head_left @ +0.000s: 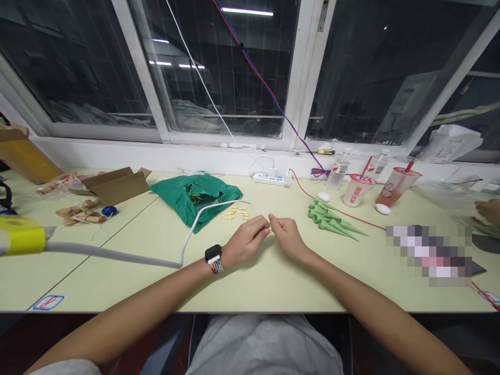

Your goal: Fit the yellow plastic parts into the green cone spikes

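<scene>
My left hand (247,240) and my right hand (288,238) meet over the middle of the table, fingers pinched closed. Between the fingertips a bit of a small yellow piece (270,228) shows; most of it is hidden. Just left of my hands, several small yellow pieces with thin stems (233,212) lie loose on the tabletop. A green plastic bag (175,192) lies behind them, its mouth open on green strands. To the right of my right hand rests a pile of hollow green cones (330,216).
A grey cable (117,253) crosses the table at left. Wooden pieces (84,213) and a cardboard box (113,185) lie beyond it. At the back stand a power strip (269,179), bottles and drink cups (357,190). Another person's hand (488,211) is at far right.
</scene>
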`<control>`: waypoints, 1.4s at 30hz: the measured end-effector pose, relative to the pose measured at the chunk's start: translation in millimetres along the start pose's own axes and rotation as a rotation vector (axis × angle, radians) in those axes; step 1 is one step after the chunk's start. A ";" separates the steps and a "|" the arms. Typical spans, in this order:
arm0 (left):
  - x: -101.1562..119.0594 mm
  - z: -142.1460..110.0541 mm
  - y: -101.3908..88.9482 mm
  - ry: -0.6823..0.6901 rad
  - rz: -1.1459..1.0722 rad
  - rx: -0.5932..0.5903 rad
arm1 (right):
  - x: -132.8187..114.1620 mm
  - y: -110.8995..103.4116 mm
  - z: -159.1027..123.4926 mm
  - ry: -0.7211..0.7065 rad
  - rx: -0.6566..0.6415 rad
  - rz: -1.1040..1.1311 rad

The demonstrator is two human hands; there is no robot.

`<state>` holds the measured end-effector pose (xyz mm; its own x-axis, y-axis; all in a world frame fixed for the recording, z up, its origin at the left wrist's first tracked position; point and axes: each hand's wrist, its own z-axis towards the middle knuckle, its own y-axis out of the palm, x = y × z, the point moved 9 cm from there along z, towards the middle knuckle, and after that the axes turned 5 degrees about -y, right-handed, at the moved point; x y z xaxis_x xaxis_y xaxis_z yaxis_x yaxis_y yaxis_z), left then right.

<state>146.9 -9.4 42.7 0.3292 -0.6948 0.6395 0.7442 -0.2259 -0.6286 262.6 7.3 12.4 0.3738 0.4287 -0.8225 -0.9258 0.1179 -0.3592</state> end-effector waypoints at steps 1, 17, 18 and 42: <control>-2.3 1.5 0.5 -0.034 -0.058 -0.001 | 0.3 0.0 0.0 -0.003 -0.001 0.006; -30.5 -1.3 31.3 -0.514 -0.985 -0.250 | -25.7 -6.1 -5.0 -0.323 0.014 -0.164; -30.7 -3.6 36.1 -0.561 -1.046 -0.306 | -29.8 -5.7 -6.2 -0.368 0.003 -0.174; -28.7 4.4 -15.2 -0.347 -0.623 0.050 | -4.8 0.6 3.7 -0.011 -0.076 0.405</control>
<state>128.6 17.0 35.9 -0.0059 -0.1876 0.9822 0.8773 -0.4724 -0.0849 260.0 8.6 17.8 -0.0215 0.4360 -0.8997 -0.9909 -0.1290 -0.0389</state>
